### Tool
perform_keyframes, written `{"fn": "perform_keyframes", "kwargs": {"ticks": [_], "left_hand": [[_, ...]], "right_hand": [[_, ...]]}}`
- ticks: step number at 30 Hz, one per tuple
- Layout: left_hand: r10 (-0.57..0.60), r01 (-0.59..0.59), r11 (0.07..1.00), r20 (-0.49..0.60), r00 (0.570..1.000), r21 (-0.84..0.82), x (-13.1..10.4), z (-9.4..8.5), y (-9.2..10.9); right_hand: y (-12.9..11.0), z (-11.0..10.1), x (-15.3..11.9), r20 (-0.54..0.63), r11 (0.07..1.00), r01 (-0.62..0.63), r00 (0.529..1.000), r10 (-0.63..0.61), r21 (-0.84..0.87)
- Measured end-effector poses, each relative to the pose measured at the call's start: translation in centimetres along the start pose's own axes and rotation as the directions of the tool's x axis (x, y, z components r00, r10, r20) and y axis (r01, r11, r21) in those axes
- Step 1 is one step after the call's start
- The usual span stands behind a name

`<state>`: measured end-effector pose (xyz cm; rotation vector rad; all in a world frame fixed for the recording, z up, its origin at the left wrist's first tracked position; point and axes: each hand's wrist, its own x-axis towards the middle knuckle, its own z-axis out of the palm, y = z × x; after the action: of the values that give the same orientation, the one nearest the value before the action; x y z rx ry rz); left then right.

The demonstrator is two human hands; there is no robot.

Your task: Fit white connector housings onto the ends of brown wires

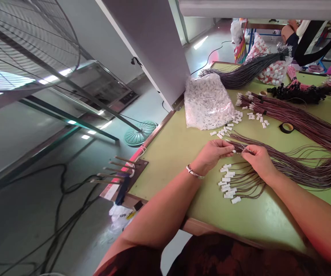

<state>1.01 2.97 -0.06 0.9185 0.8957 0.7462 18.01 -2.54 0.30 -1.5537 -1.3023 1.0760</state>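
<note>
Connector: small, white, plastic; at left fingertips.
Left hand: closed on it.
Right hand: pinching thin brown wires, just beside.
Near side of grip: fanned brown leads ending in white blocks, on green tabletop.
Beyond grip: clear plastic bag, white pieces inside.
</note>
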Motion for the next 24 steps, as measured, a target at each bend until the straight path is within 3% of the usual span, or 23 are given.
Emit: {"fn": "perform_keyframes", "kwargs": {"ticks": [5, 10, 12, 18, 24], "left_hand": [[0.029, -0.029, 0.998, 0.005, 1.0, 0.056, -0.1, 0.1, 0.1], [0.212, -0.19, 0.945, -0.056, 0.976, 0.266, -0.3, 1.3, -0.5], [0.246, -0.214, 0.936, -0.082, 0.966, 0.278, -0.3, 1.7, -0.8], [0.05, -0.05, 0.999, -0.016, 0.999, -0.01, 0.1, 1.3, -1.2], [0.058, -0.058, 0.998, -0.029, 0.998, -0.01, 0.2, 0.9, -1.1]], "right_hand": [[0.1, 0.1, 0.1, 0.009, 1.0, -0.022, 1.0, 0.022, 0.0], [0.7, 0.1, 0.3, 0.031, 1.0, 0.006, 0.999, -0.006, 0.004], [0.8, -0.1, 0.5, 0.076, 0.999, 0.026, 0.997, -0.028, 0.025], [1.4, -1.0, 0.5, 0.193, 0.991, -0.033, 0.981, 0.008, 0.128], [1.3, -0.8, 0.6, 0.085, 0.988, -0.038, 0.996, 0.026, 0.148]]}}
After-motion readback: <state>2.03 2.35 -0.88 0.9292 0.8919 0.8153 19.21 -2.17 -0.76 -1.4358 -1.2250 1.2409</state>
